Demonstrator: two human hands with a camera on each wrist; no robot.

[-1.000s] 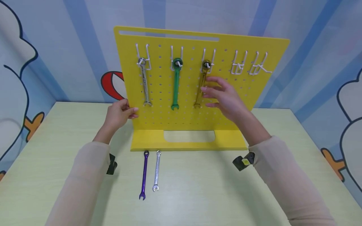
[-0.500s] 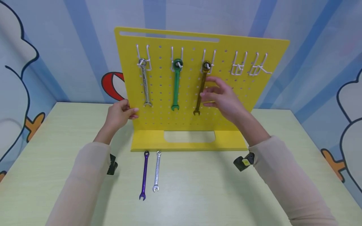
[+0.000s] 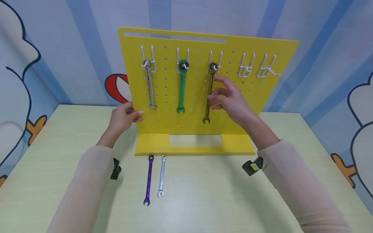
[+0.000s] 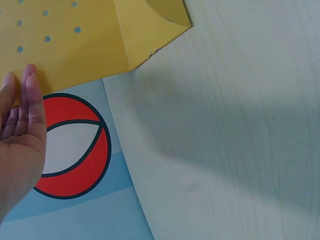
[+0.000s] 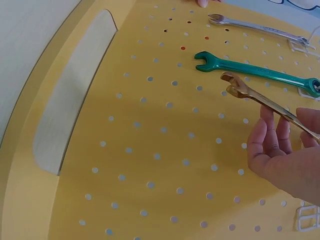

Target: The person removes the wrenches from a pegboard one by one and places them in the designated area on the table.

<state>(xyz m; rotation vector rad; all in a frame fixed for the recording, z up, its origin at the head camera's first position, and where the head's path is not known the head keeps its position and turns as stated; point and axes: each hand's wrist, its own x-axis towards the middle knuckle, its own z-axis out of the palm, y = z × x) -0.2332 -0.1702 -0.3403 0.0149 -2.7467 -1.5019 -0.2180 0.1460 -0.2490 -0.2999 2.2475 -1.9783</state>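
Note:
A gold combination wrench (image 3: 208,97) hangs by its ring end on a white hook of the yellow pegboard (image 3: 192,123). My right hand (image 3: 233,100) pinches its shank, and its open end stands off the board. In the right wrist view, the gold wrench (image 5: 265,100) crosses the fingertips of the right hand (image 5: 290,160). To its left hang a green wrench (image 3: 182,90) and a silver wrench (image 3: 150,85). My left hand (image 3: 122,118) grips the board's left edge; in the left wrist view, that hand (image 4: 22,135) has its fingers at the edge.
Below the board's base, a purple wrench (image 3: 148,181) and a smaller silver wrench (image 3: 161,176) lie on the pale table (image 3: 204,194). Two white hooks (image 3: 246,66) at the board's right bear no wrench. A patterned backdrop (image 3: 192,16) stands behind.
The gold wrench's open end has swung away from the board, with a slight shift right at the last. My right hand has moved slightly with it. The left hand stays at the edge.

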